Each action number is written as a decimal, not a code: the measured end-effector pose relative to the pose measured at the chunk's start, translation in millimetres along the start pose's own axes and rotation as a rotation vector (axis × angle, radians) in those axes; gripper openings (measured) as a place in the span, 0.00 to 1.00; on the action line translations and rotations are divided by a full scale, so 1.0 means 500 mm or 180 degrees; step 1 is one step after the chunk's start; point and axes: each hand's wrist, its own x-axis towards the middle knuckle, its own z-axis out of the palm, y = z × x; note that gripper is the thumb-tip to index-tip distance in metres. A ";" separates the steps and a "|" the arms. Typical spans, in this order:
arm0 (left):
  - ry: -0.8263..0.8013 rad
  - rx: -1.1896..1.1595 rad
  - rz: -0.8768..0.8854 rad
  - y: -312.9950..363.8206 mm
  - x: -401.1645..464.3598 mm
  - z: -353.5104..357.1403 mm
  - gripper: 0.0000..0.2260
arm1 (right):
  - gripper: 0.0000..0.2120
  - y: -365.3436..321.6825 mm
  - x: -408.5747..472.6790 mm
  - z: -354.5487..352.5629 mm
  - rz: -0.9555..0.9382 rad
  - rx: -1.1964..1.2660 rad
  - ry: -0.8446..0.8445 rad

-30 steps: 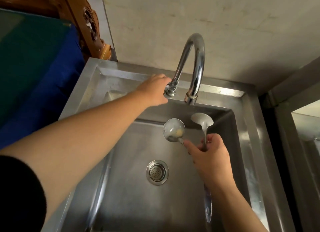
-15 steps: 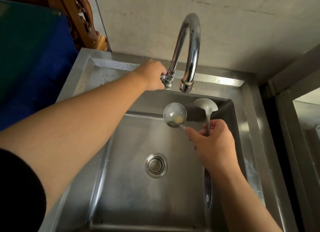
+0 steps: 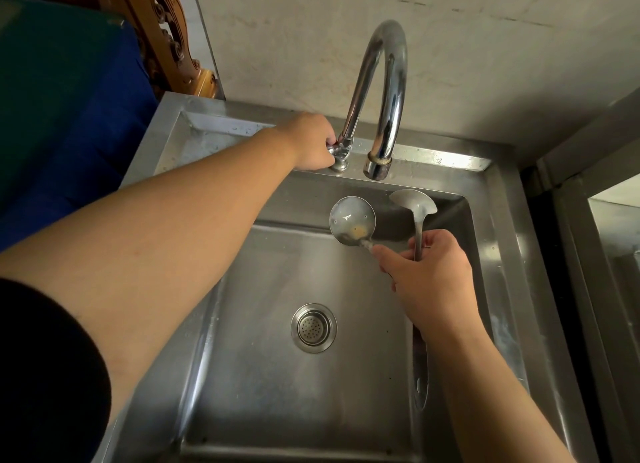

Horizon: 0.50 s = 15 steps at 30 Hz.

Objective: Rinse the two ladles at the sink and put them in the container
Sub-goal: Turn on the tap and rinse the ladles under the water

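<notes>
My right hand (image 3: 433,282) holds two steel ladles together over the sink basin (image 3: 263,376). The left ladle (image 3: 351,220) faces up and has a yellowish smear in its bowl. The right ladle (image 3: 414,203) stands more upright, its long handle running down behind my wrist. Both bowls sit just below the spout of the curved chrome tap (image 3: 384,92). My left hand (image 3: 311,140) is closed around the tap's valve handle at its base. No water is visible from the spout. No container is in view.
A round drain strainer (image 3: 313,327) sits in the basin floor. A carved wooden piece (image 3: 173,43) and blue and green surfaces (image 3: 69,92) lie to the left. A second steel unit (image 3: 613,254) stands to the right. A pale wall rises behind the tap.
My left hand has settled onto the tap's valve handle and stays gripping it. The ladles have stayed under the spout in my right hand; mostly the view has shifted.
</notes>
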 end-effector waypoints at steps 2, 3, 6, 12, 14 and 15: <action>-0.0019 -0.0002 0.0016 0.000 0.002 0.000 0.09 | 0.16 -0.002 0.001 0.000 0.0000 0.0014 0.0003; -0.0028 -0.0012 0.0018 -0.001 0.003 0.000 0.09 | 0.17 -0.002 0.001 0.000 -0.0006 0.0013 0.0007; -0.0055 -0.0059 0.0000 -0.002 0.005 0.000 0.08 | 0.17 -0.004 0.002 0.000 -0.0011 -0.0003 0.0027; -0.0099 -0.0045 -0.0054 0.000 -0.004 -0.005 0.08 | 0.17 -0.006 0.003 0.001 0.0016 -0.0001 0.0000; -0.0116 -0.0057 -0.0084 0.003 -0.017 -0.008 0.07 | 0.18 -0.008 0.003 0.000 0.0018 -0.0010 -0.0021; -0.0127 -0.0117 -0.0087 0.005 -0.025 -0.005 0.08 | 0.18 -0.009 0.003 0.000 0.0019 -0.0024 -0.0029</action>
